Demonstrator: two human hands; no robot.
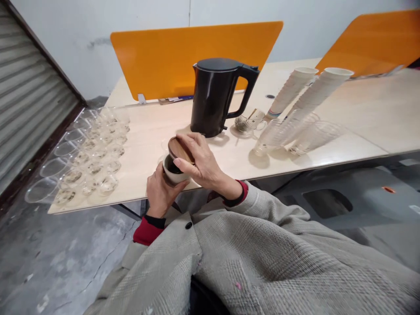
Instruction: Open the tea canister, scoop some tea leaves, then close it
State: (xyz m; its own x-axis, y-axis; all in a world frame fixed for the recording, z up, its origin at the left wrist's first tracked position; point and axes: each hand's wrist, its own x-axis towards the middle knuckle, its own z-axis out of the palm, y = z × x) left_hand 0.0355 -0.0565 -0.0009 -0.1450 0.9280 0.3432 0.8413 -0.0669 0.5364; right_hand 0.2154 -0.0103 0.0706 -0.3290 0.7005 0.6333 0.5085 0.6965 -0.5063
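Note:
My left hand (159,192) grips a small white jar (173,172) from below at the table's front edge. Dark contents show inside the jar. My right hand (200,161) holds a round brown lid (179,149) tilted over the jar's mouth, part way off it. Just behind stands a black electric kettle (215,96), upright with its lid down.
Several clear glass cups (95,153) fill the left of the wooden table (147,131). Stacks of paper cups (292,89) and clear plastic cups (285,129) lie tipped at right beside a glass cup on a saucer (247,122). Orange dividers (170,52) stand behind.

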